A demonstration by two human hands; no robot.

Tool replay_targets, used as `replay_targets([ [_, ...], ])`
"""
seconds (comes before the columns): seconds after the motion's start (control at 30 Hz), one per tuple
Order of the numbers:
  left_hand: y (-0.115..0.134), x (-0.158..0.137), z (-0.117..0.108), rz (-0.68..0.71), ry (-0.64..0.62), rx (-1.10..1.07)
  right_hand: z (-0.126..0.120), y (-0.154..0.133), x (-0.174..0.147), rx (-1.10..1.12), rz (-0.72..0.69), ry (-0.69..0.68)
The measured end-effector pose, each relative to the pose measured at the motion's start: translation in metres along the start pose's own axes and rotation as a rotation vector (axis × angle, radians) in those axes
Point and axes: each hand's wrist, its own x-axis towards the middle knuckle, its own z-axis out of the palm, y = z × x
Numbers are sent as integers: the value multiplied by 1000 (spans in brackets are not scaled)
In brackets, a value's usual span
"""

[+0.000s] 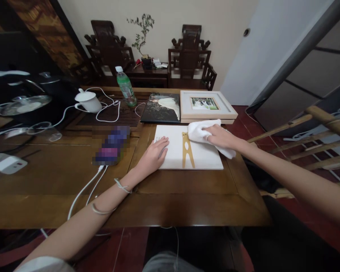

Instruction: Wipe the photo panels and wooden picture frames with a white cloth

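A flat white board [172,151], perhaps a book or album, lies on the wooden table and bears a gold A-shaped figure [186,151]. My left hand [155,153] rests on its left edge with the fingers stretched out, holding nothing. In my right hand [219,136] is a bunched white cloth [198,129], pressed on the upper right part of the board. One end of the cloth hangs past the board's right edge. Just behind the board are a dark photo panel [163,107] and a pale wooden picture frame [229,114].
Left of the board, a phone [112,145] lies with white cables. A green-labelled bottle [126,87], a white lidded cup [88,101] and a glass-lidded pot [25,104] stand farther back. A bamboo rack [289,139] is beyond the table's right edge.
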Motion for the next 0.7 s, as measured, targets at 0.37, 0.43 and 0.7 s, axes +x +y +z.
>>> replay_targets([
  [0.37,1,0,1,-1,0,19,3,-58,-108,-55,-5,-176],
  [0.43,0,0,1,0,1,19,0,-57,-105,-42,-9,-174],
  [0.7,-2,0,2,4,16,-1,-1,-15,-31,28,-16,-49],
])
